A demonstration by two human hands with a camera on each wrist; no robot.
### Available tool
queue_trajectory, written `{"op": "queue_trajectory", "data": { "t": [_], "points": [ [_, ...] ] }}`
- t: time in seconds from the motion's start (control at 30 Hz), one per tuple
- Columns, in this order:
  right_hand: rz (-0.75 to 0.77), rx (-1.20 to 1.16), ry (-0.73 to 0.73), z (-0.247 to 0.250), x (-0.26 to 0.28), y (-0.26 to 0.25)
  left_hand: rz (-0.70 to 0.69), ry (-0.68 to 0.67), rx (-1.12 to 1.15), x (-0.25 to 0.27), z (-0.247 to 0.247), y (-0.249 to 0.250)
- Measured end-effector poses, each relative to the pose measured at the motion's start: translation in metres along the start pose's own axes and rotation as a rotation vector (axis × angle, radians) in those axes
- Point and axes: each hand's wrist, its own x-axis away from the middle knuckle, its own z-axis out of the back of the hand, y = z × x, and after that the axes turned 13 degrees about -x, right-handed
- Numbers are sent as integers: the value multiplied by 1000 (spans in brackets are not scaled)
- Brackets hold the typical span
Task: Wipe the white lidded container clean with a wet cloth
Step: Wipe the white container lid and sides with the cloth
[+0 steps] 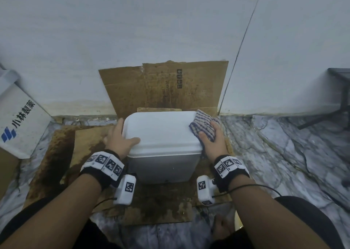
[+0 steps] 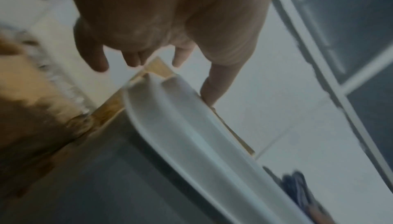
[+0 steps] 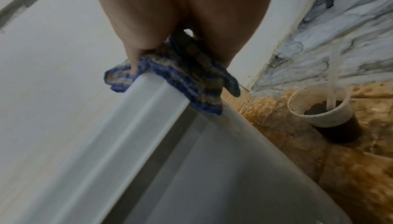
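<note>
The white lidded container [image 1: 162,133] stands on stained cardboard in front of me, its lid closed. My left hand [image 1: 125,133] rests on the lid's left edge, thumb on top and straight fingers down the side. The left wrist view shows the left hand [image 2: 172,81] with only the thumb touching the lid [image 2: 191,135]. My right hand [image 1: 208,131] holds a blue-checked cloth [image 1: 201,121] bunched against the lid's far right corner. In the right wrist view the cloth [image 3: 191,79] drapes over the lid rim [image 3: 149,118] under my right hand [image 3: 170,47].
Wet brown cardboard [image 1: 85,140] covers the marble floor [image 1: 274,144], and another sheet [image 1: 170,87] leans on the wall behind. A white box with blue print [image 1: 20,120] is at left, dark metal legs [image 1: 341,97] at right. A cup of dark liquid [image 3: 321,105] stands right of the container.
</note>
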Motion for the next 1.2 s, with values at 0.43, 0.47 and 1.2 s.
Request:
{"op": "queue_trajectory", "data": {
  "t": [0.43, 0.47, 1.2],
  "points": [
    [58, -302, -42, -19, 32, -31, -433, 72, -684, 34, -52, 96],
    [39, -352, -29, -17, 33, -32, -444, 73, -700, 32, -48, 90],
    [208, 150, -228, -84, 70, -69, -436, 109, -632, 13, 4, 39]
  ]
}}
